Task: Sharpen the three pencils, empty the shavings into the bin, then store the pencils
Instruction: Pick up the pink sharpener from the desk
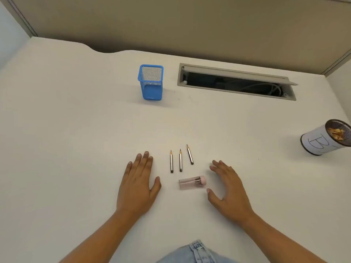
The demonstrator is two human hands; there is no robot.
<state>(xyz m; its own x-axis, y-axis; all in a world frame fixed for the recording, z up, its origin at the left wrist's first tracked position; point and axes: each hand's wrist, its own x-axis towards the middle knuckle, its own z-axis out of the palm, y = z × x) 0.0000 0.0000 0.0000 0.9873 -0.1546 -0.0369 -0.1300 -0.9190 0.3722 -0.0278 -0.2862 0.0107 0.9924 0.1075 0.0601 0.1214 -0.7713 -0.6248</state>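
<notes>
Three short dark pencils lie side by side on the white desk, tips pointing away: the left pencil (171, 161), the middle pencil (180, 160) and the right pencil (190, 154). Just in front of them a clear tube sharpener with a pink cap (192, 182) lies on its side. My left hand (137, 184) rests flat on the desk, left of the pencils, holding nothing. My right hand (228, 186) hovers open just right of the sharpener, fingers spread and apart from it. A blue mesh pencil holder (151, 82) stands upright at the back. A paper-wrapped bin (326, 137) with shavings inside stands at the far right.
An open cable slot (236, 81) with wires inside is set into the desk at the back right. Beige partition walls enclose the desk (76, 130) behind and at both sides. Denim fabric shows at the desk's front edge.
</notes>
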